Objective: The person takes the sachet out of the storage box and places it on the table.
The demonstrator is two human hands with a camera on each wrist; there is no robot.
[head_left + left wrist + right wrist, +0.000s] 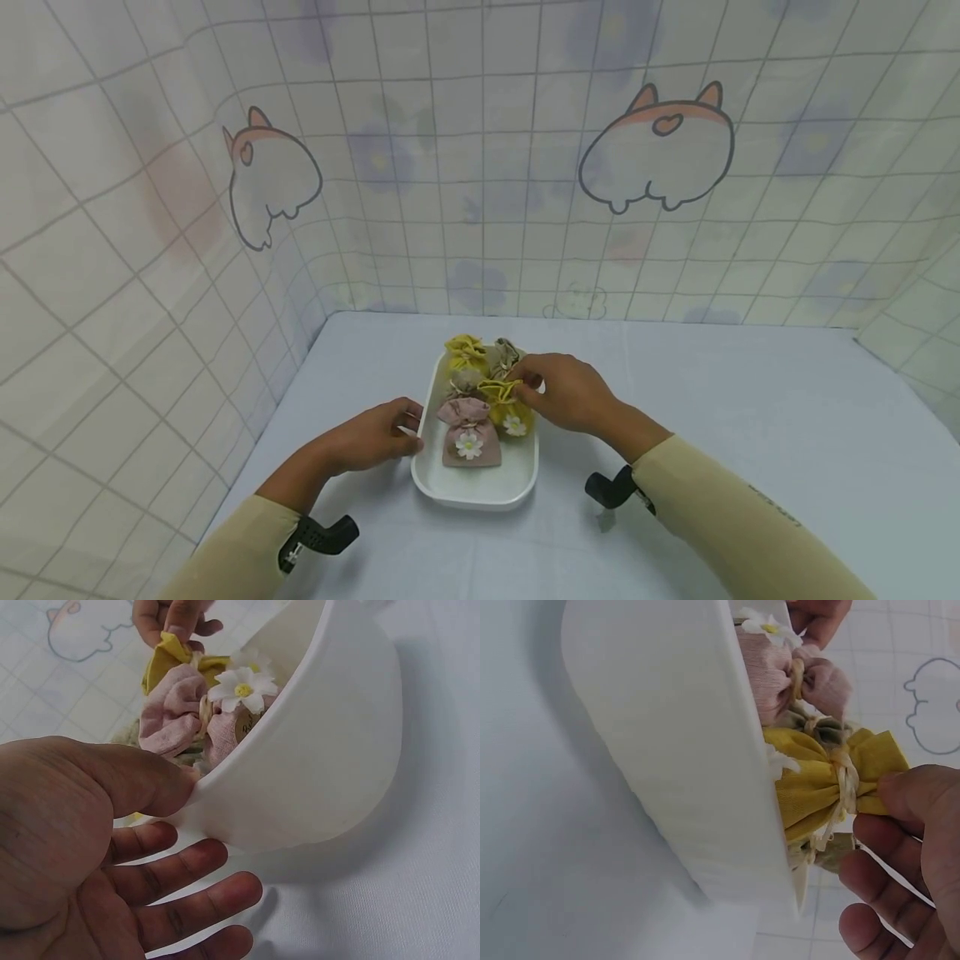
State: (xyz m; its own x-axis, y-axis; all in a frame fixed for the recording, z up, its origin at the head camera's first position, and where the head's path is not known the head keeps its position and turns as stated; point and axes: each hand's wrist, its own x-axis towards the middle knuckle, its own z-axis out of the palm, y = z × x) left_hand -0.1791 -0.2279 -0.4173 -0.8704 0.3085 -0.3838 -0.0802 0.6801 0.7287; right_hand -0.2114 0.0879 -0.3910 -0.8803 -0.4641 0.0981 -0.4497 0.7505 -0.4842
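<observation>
A white tray (480,493) holds several small drawstring pouches. My right hand (566,392) pinches the gathered top of a yellow drawstring pouch (810,780) between thumb and index finger. That pouch, with a white daisy on it, sits at the tray's right side. My left hand (373,435) touches the tray's left side, its thumb at the rim and its other fingers loosely spread in the left wrist view. Nearest the front inside lies a pink pouch (471,446) with a white daisy. Another yellow pouch (467,354) and a grey-green pouch (502,357) are at the back.
A pale cloth covers the table (712,433). Behind and to the left hangs a tile-patterned curtain (480,167) with cartoon animal drawings. Small black devices, one (330,535) on the left wrist and one (611,490) on the right, stick out over the table.
</observation>
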